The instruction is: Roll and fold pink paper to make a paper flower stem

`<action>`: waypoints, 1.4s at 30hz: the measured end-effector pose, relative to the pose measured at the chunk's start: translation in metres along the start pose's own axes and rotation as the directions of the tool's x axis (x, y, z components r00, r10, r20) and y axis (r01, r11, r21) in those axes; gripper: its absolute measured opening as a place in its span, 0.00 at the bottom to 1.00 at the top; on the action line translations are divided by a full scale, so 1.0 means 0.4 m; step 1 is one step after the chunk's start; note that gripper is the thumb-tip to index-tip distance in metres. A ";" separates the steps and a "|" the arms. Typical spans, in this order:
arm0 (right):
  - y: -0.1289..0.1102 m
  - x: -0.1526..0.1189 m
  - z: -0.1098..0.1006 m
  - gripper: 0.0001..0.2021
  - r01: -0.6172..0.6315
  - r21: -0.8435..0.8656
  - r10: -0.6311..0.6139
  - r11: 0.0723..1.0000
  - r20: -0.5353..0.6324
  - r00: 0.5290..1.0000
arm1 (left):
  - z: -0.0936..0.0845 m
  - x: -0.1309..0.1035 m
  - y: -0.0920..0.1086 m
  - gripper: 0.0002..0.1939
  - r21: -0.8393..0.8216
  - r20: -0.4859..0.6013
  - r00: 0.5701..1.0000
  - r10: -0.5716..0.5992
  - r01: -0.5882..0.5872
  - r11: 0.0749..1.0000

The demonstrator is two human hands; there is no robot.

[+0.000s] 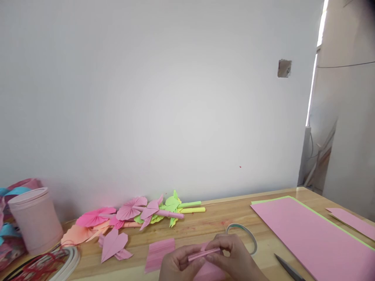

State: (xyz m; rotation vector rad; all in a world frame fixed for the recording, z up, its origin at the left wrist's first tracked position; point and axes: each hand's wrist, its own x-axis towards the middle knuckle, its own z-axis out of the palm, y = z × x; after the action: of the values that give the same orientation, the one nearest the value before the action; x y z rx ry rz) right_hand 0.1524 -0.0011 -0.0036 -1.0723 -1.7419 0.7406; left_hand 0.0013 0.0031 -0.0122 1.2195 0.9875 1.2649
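Observation:
Between both hands is a narrow folded strip of pink paper (203, 254), held near the front of the table. My left hand (181, 263) pinches its left part between thumb and fingers. My right hand (231, 255) grips the right part the same way. More pink paper (209, 272) shows below the hands, partly hidden by them. Just left of my left hand lies a creased pink paper piece (159, 253). A roll of tape (254, 244) stands behind my right hand, partly covered by it.
Folded paper flowers on rolled stems (131, 210) lie along the wall, with a pink paper heart shape (114, 246) before them. At left are a pink canister (36, 220) and coiled cords (66, 263). Pink sheets (310, 234) and a dark pointed blade (287, 267) lie at right.

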 end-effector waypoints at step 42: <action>0.024 0.005 0.049 0.07 -0.123 0.558 0.218 0.821 -0.108 0.970 | 0.003 0.001 0.009 0.09 -0.031 -0.037 0.995 -0.087 0.086 0.996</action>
State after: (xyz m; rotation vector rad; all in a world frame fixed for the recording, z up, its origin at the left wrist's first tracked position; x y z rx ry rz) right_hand 0.1371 0.0047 -0.0185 -0.8611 -1.1828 1.1459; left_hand 0.0021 0.0031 -0.0083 1.1219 1.0358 1.2341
